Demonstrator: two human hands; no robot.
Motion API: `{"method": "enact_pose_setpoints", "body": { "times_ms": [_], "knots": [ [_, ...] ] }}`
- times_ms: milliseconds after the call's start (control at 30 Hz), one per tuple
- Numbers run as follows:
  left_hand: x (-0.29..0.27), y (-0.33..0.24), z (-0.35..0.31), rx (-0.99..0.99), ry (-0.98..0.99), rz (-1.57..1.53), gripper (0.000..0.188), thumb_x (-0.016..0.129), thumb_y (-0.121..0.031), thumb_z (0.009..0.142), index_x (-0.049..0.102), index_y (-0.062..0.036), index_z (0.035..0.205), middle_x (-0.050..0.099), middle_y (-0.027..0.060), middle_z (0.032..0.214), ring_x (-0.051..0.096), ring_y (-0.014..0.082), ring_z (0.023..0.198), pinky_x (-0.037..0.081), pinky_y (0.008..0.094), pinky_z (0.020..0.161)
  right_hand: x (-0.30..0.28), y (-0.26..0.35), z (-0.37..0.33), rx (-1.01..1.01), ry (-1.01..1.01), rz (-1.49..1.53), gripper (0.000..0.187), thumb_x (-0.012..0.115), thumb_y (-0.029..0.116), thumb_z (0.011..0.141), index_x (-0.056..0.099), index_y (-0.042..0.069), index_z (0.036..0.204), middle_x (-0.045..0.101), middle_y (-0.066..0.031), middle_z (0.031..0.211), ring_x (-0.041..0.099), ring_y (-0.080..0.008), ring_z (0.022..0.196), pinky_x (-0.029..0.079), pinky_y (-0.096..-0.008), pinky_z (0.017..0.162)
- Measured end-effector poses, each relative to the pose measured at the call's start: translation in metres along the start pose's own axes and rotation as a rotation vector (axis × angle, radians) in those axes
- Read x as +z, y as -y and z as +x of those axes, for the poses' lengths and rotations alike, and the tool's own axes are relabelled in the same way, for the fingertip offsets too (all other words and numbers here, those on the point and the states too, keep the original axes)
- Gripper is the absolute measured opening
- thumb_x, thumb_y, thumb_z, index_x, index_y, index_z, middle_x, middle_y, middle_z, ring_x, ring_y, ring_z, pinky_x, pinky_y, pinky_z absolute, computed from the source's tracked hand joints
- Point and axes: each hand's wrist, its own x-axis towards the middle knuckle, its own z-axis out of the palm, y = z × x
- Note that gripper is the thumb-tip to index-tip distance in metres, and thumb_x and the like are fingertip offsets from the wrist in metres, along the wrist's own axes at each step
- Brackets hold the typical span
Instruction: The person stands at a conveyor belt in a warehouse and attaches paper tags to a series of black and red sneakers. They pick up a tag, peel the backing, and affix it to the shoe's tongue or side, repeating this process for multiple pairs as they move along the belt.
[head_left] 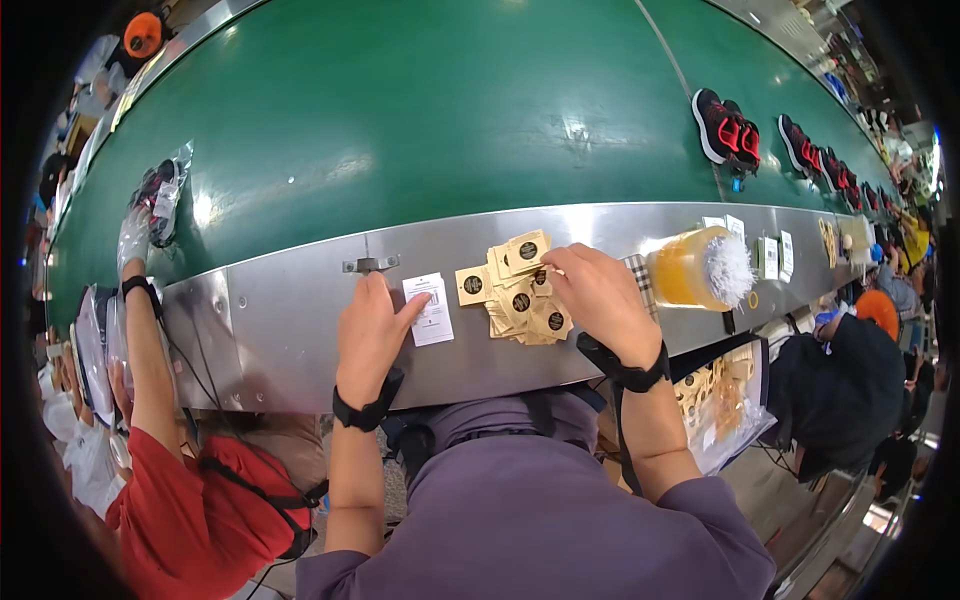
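Note:
My left hand (372,325) is over the steel ledge, its thumb spread away from the fingers and resting at the edge of a white printed card (432,325). The fingertips point toward a small metal bracket (370,265). To the right of the card lies a loose pile of tan square packets (521,302), each with a round black print. My right hand (603,300) reaches over the right side of this pile, thumb and forefinger pinched at the edge of an upper tan packet (526,250). Its other fingers are curled and partly hidden.
A tub (682,270) of yellow and white strands stands right of my right hand. Beyond the steel ledge (290,320) runs a green conveyor belt (420,130) carrying black-and-red shoes (727,130). A co-worker's gloved hand (133,235) touches bagged shoes (160,203) at left. An open box (722,400) holds more packets.

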Motion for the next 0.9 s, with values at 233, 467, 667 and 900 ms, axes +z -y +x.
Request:
{"method": "enact_pose_setpoints", "body": {
  "times_ms": [233,467,667,900],
  "knots": [
    [0.005,-0.003,0.0,-0.116,0.048,0.062,0.041,0.071,-0.038,0.075,0.053,-0.002,0.083,0.06,0.0146,0.081,0.06,0.0342,0.071,0.045,0.0432,0.059,0.01,-0.005,0.004,0.113,0.181,-0.098,0.019,0.056,0.027,0.084,0.067,0.012,0.089,0.065,-0.0128,0.071,0.063,-0.0335,0.069,0.049,-0.0431,0.064],
    [0.004,-0.001,0.006,-0.197,0.1,-0.044,0.036,0.071,-0.034,0.074,0.053,-0.0035,0.075,0.062,0.0112,0.075,0.06,0.0303,0.068,0.045,0.0398,0.058,-0.017,0.007,0.019,0.151,0.129,-0.264,0.019,0.06,0.03,0.081,0.068,0.014,0.087,0.065,-0.0111,0.067,0.064,-0.0313,0.066,0.05,-0.0404,0.063],
    [0.024,0.043,0.006,-0.165,0.222,-0.671,0.026,0.06,-0.025,0.087,0.06,0.0,0.094,0.064,0.0066,0.077,0.06,0.0148,0.065,0.045,0.0298,0.058,0.031,-0.015,0.047,-0.079,-0.075,-0.274,0.025,0.07,0.021,0.07,0.059,0.004,0.084,0.059,-0.0101,0.083,0.062,-0.0285,0.079,0.052,-0.0409,0.061],
    [-0.041,-0.009,-0.005,-0.302,0.354,-0.998,0.026,0.046,-0.017,0.096,0.06,0.0028,0.103,0.063,0.0025,0.082,0.057,0.0068,0.069,0.046,0.0223,0.059,0.01,-0.032,0.037,0.141,0.099,-0.052,0.02,0.066,0.018,0.077,0.057,0.003,0.086,0.063,-0.0098,0.078,0.063,-0.0261,0.075,0.05,-0.037,0.063]
  ]
}}
